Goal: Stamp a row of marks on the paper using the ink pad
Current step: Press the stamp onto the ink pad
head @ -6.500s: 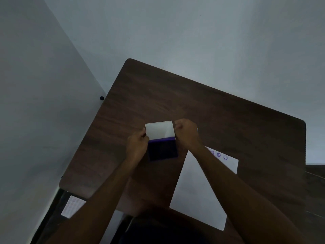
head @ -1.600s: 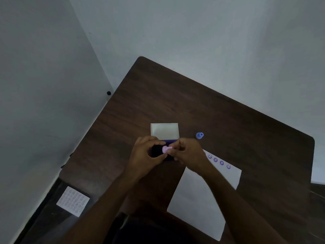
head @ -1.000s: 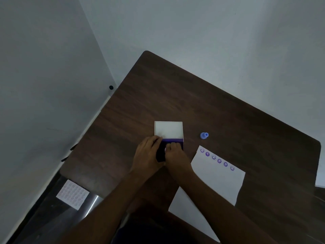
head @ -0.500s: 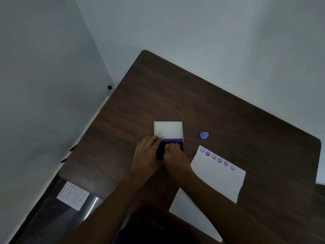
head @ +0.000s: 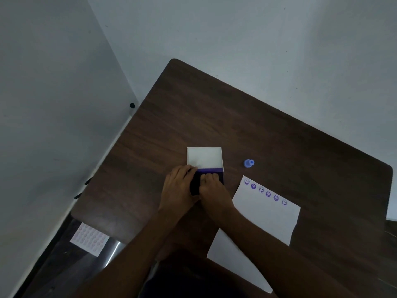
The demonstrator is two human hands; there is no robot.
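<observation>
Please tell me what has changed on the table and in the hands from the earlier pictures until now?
The right hand, which held a small pink stamp above the table, has come down onto the ink pad; the stamp is hidden now. The left hand steadies the pad. The paper showed four marks earlier, six now, perhaps only uncovered. The open lid and the blue stamp stayed.
</observation>
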